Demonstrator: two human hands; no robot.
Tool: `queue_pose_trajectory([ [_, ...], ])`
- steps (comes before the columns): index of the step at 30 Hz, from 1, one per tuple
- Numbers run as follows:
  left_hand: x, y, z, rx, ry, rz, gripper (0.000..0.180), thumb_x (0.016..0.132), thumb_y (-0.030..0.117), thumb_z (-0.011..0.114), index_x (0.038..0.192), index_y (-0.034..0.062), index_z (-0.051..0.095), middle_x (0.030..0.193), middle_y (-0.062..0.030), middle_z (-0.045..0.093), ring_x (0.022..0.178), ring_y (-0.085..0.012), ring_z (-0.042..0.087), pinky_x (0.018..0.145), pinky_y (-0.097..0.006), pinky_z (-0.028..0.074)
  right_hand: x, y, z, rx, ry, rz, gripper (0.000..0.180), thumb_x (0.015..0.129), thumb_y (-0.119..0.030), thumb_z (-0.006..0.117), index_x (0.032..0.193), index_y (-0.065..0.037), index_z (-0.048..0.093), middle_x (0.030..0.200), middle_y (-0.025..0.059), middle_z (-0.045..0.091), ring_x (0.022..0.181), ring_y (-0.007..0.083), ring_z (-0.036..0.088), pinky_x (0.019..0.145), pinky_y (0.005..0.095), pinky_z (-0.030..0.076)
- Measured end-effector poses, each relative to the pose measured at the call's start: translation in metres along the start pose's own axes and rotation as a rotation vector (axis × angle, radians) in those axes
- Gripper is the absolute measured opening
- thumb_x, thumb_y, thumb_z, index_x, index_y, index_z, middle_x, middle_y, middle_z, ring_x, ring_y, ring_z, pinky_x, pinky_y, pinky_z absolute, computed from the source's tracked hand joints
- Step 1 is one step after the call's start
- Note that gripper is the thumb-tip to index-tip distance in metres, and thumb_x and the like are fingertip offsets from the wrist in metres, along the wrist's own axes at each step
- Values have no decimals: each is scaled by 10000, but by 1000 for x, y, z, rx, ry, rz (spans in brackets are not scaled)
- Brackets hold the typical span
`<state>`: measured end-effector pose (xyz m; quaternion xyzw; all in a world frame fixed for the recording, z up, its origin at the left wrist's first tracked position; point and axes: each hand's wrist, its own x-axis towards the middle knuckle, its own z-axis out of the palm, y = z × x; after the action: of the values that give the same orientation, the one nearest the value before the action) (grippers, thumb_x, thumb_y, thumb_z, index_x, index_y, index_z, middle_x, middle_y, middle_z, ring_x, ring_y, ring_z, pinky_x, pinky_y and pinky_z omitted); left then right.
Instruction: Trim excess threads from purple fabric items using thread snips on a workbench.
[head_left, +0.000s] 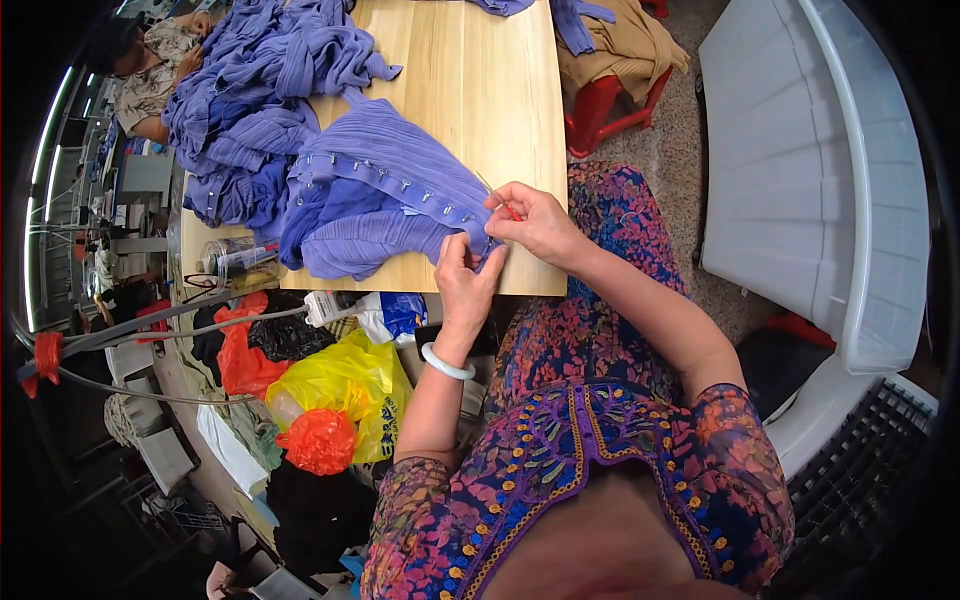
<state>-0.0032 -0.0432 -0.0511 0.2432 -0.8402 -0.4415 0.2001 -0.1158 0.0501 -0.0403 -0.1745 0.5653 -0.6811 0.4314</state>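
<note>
1. Plainly, our purple garment (400, 150) lies along the near side of the wooden counter (490, 80), one end toward the right corner, beside a larger heap of purple cloth (240, 85).
2. Our left hand (466, 285) pinches the garment's near end between thumb and fingers; how much cloth sits in that pinch, we cannot tell.
3. Our right hand (542, 224) has its fingertips pressed together on a slim red-handled tool (515, 214) with a thin metal shaft, just beside that end; whether these fingers also touch the cloth is unclear.
4. We judge the fabric light and very soft: finely ribbed, probably stretchy, and slumping into folds.
5. The front band (392, 186) looks flatter and firmer; its row of small metal fasteners (428, 196) may snag the knit.
6. We would grip the band's edge between fasteners, with the ribbed body supported on the counter. Tugging on the ribs could distort them, and the thin shaft could catch a thread.
</note>
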Motion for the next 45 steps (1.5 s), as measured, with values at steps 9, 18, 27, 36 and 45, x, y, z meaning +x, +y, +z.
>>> queue_pose_trajectory([
  [9,0,1,2,-37,15,-34,136,742,62,639,805,2,535,672,8,441,564,-57,398,508,-201,351,2,6,0,24,35,-51,242,744,-20,588,961,30,495,753,27,561,686,61,524,619,192,424],
  [18,0,-18,0,-308,-41,-225,118,755,69,639,795,-6,556,600,44,434,530,-24,365,478,-176,317,-9,13,-21,-225,134,-74,266,780,-86,592,1002,16,484,807,25,569,756,70,538,720,202,427],
  [27,2,-16,-7,-443,-79,-302,114,773,68,627,857,-2,595,603,86,435,537,7,352,474,-146,291,-39,0,-21,-635,112,-218,335,771,-262,605,986,-30,495,764,125,577,695,232,590,627,303,462],
  [36,4,-5,-10,-512,-82,-346,114,775,46,618,877,4,587,625,81,475,550,12,387,490,-137,302,-40,3,-24,-732,-46,-239,290,745,-287,621,934,-78,553,696,90,576,639,247,585,581,326,460],
  [45,3,-2,-11,-530,-85,-334,112,777,43,616,870,-2,575,627,75,475,554,12,394,490,-134,303,-35,4,-24,-766,-51,-232,283,745,-241,632,943,-51,565,740,112,592,669,236,597,598,304,462],
])
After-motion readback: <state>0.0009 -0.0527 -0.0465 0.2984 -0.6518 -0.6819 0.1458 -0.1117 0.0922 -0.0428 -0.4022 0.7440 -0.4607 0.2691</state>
